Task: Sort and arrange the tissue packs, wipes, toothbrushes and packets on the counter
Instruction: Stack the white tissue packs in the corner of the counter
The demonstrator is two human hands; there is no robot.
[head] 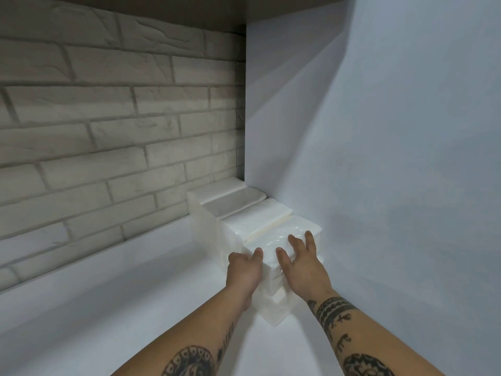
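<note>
Several white tissue packs stand in a row in the corner where the counter meets the right wall, stepping down from back to front. The front top tissue pack (271,241), in glossy wrap, sits on a stack. My left hand (242,270) grips its left side, thumb on the top edge. On its top lies my right hand (301,263), flat with the fingers spread. A lower pack (273,312) sticks out in front, under my wrists. Behind are more packs (257,215), and the tallest stack (214,191) is against the brick wall. No wipes, toothbrushes or packets are in view.
The white counter (122,294) stretches to the left of the packs. A pale brick wall (108,118) closes the back, and a plain white wall (379,158) the right side. A dark shelf underside (189,9) hangs overhead.
</note>
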